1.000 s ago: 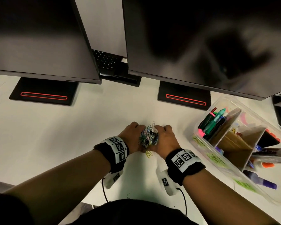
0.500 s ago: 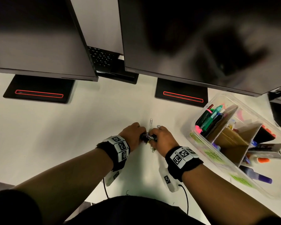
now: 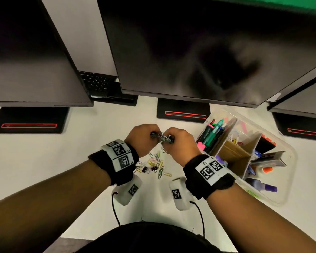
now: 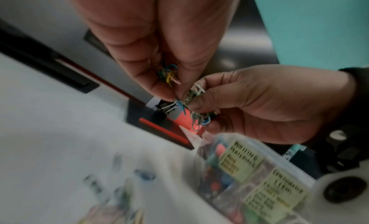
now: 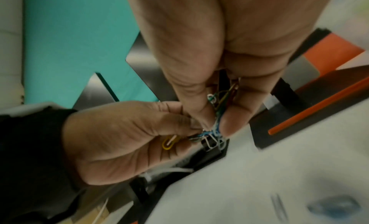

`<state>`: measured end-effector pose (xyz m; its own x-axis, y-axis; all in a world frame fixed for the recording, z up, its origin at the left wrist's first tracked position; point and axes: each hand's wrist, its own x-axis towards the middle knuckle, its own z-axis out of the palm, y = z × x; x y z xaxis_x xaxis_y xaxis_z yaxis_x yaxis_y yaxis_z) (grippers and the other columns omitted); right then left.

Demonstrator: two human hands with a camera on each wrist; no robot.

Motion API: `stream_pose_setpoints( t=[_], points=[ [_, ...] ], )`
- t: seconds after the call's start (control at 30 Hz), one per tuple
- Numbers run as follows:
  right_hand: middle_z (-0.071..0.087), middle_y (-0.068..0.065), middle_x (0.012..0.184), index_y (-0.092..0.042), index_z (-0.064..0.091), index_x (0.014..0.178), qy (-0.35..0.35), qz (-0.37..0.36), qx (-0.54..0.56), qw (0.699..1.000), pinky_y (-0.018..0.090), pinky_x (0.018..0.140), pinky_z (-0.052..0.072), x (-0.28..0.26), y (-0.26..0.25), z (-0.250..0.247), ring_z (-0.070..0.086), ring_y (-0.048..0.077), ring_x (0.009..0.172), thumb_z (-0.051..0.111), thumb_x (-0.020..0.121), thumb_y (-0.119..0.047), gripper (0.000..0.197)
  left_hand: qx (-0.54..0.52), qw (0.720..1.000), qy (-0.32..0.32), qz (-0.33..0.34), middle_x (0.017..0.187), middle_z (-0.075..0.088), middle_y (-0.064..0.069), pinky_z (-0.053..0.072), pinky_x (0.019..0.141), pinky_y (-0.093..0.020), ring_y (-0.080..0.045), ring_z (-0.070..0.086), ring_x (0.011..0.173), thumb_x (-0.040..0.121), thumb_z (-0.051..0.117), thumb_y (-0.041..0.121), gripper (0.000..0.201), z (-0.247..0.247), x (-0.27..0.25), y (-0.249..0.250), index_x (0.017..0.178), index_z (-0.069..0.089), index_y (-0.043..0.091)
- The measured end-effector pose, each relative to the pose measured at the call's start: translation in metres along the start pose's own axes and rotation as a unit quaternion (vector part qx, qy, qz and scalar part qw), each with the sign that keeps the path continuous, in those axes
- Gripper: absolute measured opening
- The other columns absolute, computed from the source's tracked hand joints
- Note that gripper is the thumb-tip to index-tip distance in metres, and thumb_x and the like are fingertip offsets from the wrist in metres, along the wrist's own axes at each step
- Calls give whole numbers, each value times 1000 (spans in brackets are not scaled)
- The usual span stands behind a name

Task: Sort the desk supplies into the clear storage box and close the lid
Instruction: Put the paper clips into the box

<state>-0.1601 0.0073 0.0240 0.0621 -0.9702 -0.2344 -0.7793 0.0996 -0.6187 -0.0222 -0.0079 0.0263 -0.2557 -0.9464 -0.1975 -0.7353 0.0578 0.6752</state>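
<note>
head: looking steeply down from above at desk (image 3: pixel 44 161) | wrists: facing fingertips, very close | all sharing clip bundle (image 3: pixel 162 138)

– What is on the white desk (image 3: pixel 44 161)?
– Loose paper clips (image 3: pixel 158 164) in the middle. The clear box (image 3: pixel 288 181) at three o'clock. Black monitor stands (image 3: pixel 28 119) at twelve o'clock.

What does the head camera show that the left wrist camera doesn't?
Only the head view shows the markers standing in the storage box and the two wristbands. Only the left wrist view shows the yellow labels on the box wall. Both show the left hand and right hand pinching a tangle of paper clips, and loose clips on the desk.
</note>
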Motion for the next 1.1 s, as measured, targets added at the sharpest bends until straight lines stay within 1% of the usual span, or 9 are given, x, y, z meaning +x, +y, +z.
stream_pose_setpoints(
  t=[0.27, 0.33, 0.43, 0.57, 0.67, 0.77, 0.87, 0.93, 1.1],
  points=[
    [71, 7, 82, -27, 58, 77, 93, 39, 54, 993, 34, 74, 58, -18, 28, -86, 68, 23, 70, 67, 82, -12, 18, -34, 995, 12, 97, 72, 54, 9, 36, 59, -18, -13, 49, 70, 83, 63, 13, 6, 11, 29, 86, 88, 66, 16],
    [70, 4, 81, -32, 56, 70, 115, 60, 49, 990, 35, 77, 57, -21, 46, -105, 68, 24, 74, 67, 81, -11, 25, -32, 993, 8, 109, 79, 61, 3, 39, 65, -21, -17, 54, 75, 83, 63, 12, 9, 27, 38, 110, 90, 67, 15],
    [65, 1, 74, -30, 55, 67, 134, 102, 30, 985, 27, 70, 49, -24, 72, -130, 62, 22, 71, 67, 79, -10, 26, -53, 992, 3, 112, 93, 69, -4, 44, 71, -25, -23, 62, 85, 81, 64, 12, 10, 54, 52, 139, 90, 68, 16],
    [65, 7, 73, -28, 54, 67, 146, 148, 17, 978, 28, 62, 50, -25, 102, -150, 64, 25, 64, 67, 78, -10, 25, -50, 993, -17, 102, 104, 69, -6, 38, 71, -21, -24, 61, 92, 82, 64, 14, 14, 84, 69, 166, 96, 68, 15],
    [69, 14, 75, -29, 51, 64, 144, 171, 24, 974, 36, 72, 56, -21, 115, -154, 69, 33, 73, 69, 78, -10, 29, -41, 993, -35, 101, 104, 68, -5, 39, 70, -22, -22, 59, 88, 82, 65, 15, 15, 98, 81, 173, 96, 68, 14],
    [72, 16, 87, -24, 58, 75, 145, 193, 31, 970, 40, 81, 57, -16, 124, -155, 70, 32, 80, 69, 79, -11, 18, -24, 993, -75, 92, 112, 67, -4, 46, 82, -26, -23, 62, 101, 86, 63, 21, 23, 108, 91, 177, 107, 67, 14],
    [70, 10, 93, -21, 67, 94, 133, 209, 28, 968, 31, 82, 54, -11, 134, -156, 68, 28, 83, 67, 80, -8, 20, -2, 991, -99, 92, 127, 61, -5, 44, 94, -27, -23, 57, 114, 92, 54, 17, 31, 111, 94, 180, 122, 60, 14],
    [65, 3, 91, -21, 68, 101, 121, 215, -11, 969, 24, 77, 48, -9, 137, -156, 64, 24, 87, 68, 78, -6, 27, 2, 989, -109, 103, 130, 59, -6, 44, 98, -28, -24, 56, 116, 94, 47, 11, 32, 110, 94, 179, 124, 59, 14],
    [69, 3, 86, -19, 69, 79, 106, 186, -31, 976, 29, 74, 53, -14, 125, -151, 65, 22, 82, 62, 79, -7, 14, -74, 987, -102, 104, 109, 68, -8, 53, 89, -32, -25, 63, 102, 88, 44, 0, 32, 90, 85, 156, 105, 68, 12]
  ],
)
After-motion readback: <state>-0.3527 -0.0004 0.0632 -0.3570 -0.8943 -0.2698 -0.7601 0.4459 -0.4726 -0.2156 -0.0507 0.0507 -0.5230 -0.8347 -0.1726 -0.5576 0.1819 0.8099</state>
